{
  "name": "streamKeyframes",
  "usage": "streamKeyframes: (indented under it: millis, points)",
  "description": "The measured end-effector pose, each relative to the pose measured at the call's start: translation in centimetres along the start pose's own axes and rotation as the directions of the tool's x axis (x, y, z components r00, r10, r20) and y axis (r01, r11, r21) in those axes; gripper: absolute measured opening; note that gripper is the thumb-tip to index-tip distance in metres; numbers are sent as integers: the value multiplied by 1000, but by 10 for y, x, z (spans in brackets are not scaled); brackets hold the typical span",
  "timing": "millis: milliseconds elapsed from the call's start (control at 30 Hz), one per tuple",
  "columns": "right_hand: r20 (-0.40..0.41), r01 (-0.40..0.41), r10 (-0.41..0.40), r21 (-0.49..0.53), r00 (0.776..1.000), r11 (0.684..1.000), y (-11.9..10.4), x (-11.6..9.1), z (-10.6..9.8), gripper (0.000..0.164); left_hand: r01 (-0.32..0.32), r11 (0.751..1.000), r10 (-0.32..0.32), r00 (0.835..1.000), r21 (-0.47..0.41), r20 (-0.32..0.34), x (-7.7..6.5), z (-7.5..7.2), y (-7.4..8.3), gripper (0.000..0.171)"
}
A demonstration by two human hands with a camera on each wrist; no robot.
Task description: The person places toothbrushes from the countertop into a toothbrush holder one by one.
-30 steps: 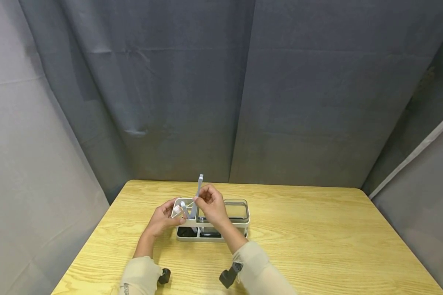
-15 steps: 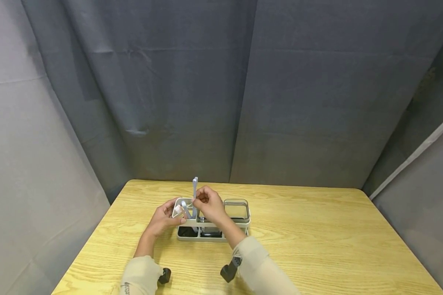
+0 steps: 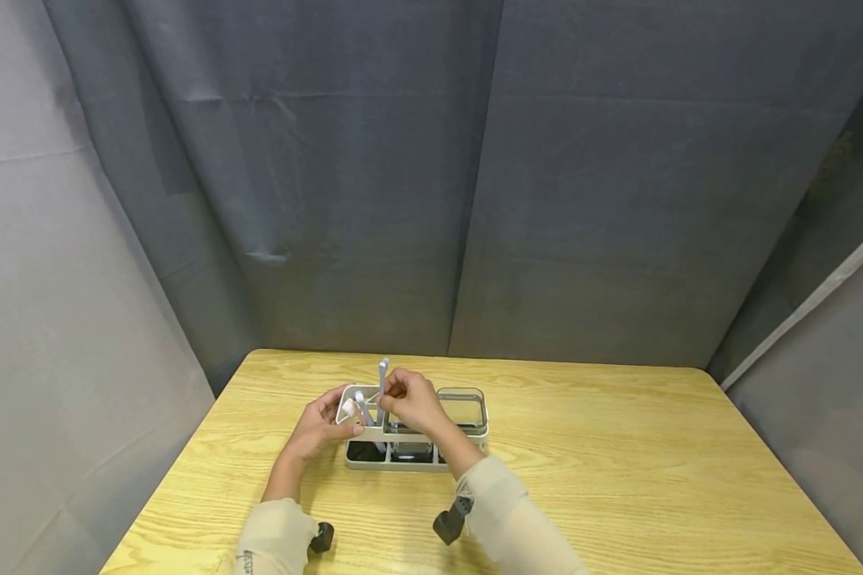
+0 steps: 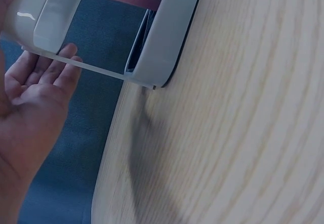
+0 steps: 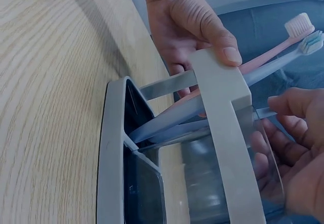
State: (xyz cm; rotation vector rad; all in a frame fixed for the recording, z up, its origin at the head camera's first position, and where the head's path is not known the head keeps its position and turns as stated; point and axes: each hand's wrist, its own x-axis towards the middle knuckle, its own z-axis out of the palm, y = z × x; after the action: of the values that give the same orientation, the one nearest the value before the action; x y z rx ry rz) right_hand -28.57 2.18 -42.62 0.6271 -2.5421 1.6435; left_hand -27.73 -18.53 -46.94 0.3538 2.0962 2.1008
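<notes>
A white toothbrush holder (image 3: 420,435) with a dark-lined base stands on the table. My left hand (image 3: 321,427) grips its left end, thumb (image 5: 230,54) over the upper rim and fingers round the side. A pink toothbrush (image 5: 298,27) and a blue toothbrush (image 5: 310,43) lean in the left compartment, bristles up. Between thumb and fingertips, my right hand (image 3: 415,406) pinches another bluish toothbrush (image 3: 383,375), upright in that same compartment. In the right wrist view its shaft runs down inside the holder; my right hand (image 5: 304,148) partly covers its upper part.
Clear cups sit in the holder's other compartments, one cup (image 3: 462,407) at the right end and another (image 5: 197,178) beside the brushes. The wooden table (image 3: 618,463) extends well to the right. Grey curtains (image 3: 374,200) hang behind it.
The toothbrush in my right hand has gone from leaning right to nearly upright and has sunk lower into the holder. My left hand keeps its place on the holder.
</notes>
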Motion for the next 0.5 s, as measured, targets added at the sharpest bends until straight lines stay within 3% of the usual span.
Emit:
streamKeyframes:
  millis: [267,500]
  points:
    - [9,24,-23,-68,1000,997,-2,0,-2,5,0,1000,0,1000,-12,2,0,2,-1,73]
    - [7,-9,10,-82,1000,997,2,0,-4,6,0,1000,0,1000,-9,-1,-1,3,-2,73]
